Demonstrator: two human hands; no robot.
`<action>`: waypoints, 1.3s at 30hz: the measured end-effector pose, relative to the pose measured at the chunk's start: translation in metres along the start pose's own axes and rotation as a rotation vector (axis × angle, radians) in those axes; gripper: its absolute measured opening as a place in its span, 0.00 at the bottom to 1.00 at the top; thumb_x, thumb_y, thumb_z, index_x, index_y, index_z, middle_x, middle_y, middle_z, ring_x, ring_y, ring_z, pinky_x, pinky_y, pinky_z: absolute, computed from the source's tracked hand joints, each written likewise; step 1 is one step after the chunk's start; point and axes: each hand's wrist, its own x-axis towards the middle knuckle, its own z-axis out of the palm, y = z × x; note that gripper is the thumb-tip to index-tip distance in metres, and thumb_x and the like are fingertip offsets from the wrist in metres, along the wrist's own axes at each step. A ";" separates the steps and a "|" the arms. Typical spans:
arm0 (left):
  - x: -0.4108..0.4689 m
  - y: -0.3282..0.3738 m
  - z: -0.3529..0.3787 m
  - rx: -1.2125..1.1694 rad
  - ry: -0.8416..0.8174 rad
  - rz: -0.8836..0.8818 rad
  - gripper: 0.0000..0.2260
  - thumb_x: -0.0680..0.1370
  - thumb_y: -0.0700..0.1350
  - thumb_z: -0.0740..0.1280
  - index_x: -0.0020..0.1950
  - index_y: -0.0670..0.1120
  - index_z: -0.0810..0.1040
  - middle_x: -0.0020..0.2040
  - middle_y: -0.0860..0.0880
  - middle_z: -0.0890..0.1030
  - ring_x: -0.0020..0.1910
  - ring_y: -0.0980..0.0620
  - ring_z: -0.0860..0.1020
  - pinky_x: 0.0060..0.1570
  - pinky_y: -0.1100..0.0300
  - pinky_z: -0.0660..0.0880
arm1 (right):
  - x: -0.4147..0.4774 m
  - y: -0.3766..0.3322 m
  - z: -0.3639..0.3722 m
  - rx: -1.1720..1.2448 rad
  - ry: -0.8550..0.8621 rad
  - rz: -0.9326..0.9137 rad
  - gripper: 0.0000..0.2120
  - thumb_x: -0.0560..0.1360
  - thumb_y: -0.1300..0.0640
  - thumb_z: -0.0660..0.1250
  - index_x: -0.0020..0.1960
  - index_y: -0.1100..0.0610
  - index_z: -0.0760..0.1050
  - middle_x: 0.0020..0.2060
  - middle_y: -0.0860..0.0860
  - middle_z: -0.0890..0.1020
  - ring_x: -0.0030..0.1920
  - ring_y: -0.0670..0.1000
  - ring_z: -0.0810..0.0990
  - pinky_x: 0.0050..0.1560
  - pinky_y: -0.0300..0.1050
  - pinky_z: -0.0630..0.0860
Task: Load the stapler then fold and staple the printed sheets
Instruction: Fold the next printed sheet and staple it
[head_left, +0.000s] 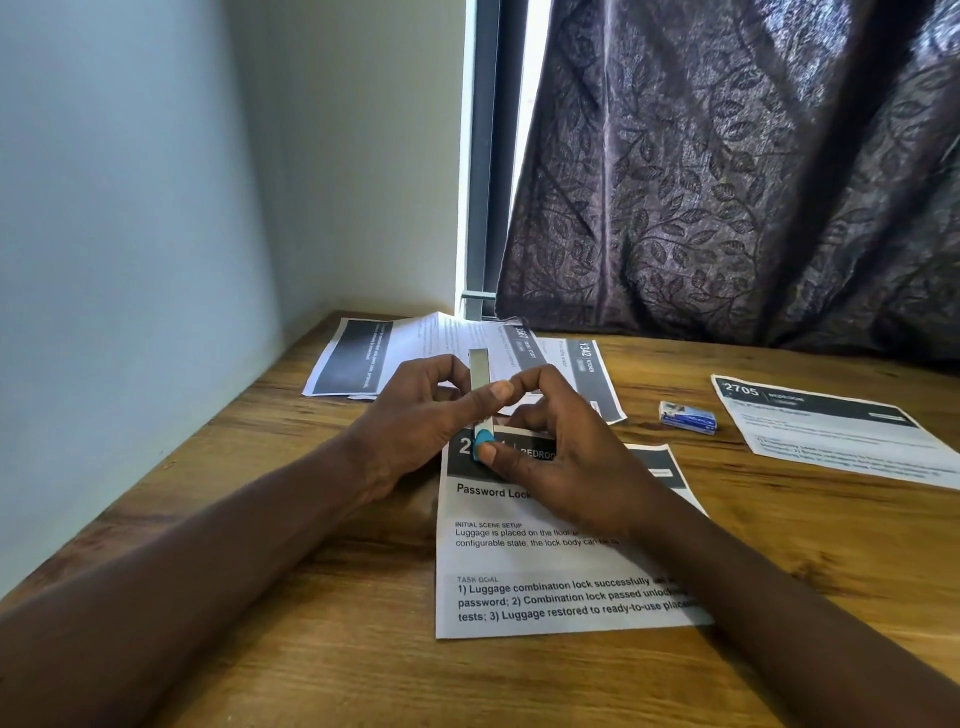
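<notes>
Gripping one stapler (480, 395): two hands, left hand (415, 421), right hand (550, 441).

- Both hands meet over a wooden table (322, 649), holding a small blue stapler (480, 395) upright, its metal strip pointing up.
- The left hand (415, 415) pinches the strip; the right hand (561, 452) grips the blue end with its thumb.
- A printed sheet (545, 587) lies under the hands.
- A staple box (688, 417) sits right of the right hand, another sheet (841, 436) beyond it.
- More sheets (395, 353) lie behind the hands.

A wood-grain surface (322, 649) is set in a corner of pale walls (130, 234) — daylight is admitted past a dark leaf-patterned curtain (727, 166).
</notes>
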 end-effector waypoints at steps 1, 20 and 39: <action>0.000 0.000 0.000 0.014 -0.001 0.005 0.21 0.68 0.59 0.73 0.44 0.43 0.75 0.47 0.40 0.87 0.45 0.37 0.86 0.46 0.42 0.82 | 0.000 0.000 -0.001 0.002 -0.005 0.003 0.19 0.76 0.55 0.74 0.61 0.50 0.68 0.46 0.51 0.86 0.47 0.48 0.87 0.48 0.45 0.83; 0.001 0.000 0.005 -0.061 0.007 0.033 0.21 0.73 0.58 0.71 0.53 0.41 0.78 0.44 0.42 0.86 0.39 0.46 0.86 0.38 0.53 0.83 | 0.010 0.014 -0.003 -0.404 0.407 -0.390 0.10 0.75 0.53 0.75 0.55 0.51 0.83 0.49 0.43 0.85 0.50 0.45 0.80 0.54 0.48 0.76; 0.000 -0.006 0.006 -0.294 -0.116 -0.023 0.08 0.81 0.48 0.68 0.52 0.43 0.80 0.45 0.42 0.85 0.41 0.47 0.83 0.42 0.55 0.81 | 0.012 0.013 -0.005 0.363 0.399 -0.119 0.10 0.71 0.65 0.78 0.50 0.63 0.79 0.43 0.59 0.87 0.45 0.63 0.87 0.50 0.67 0.83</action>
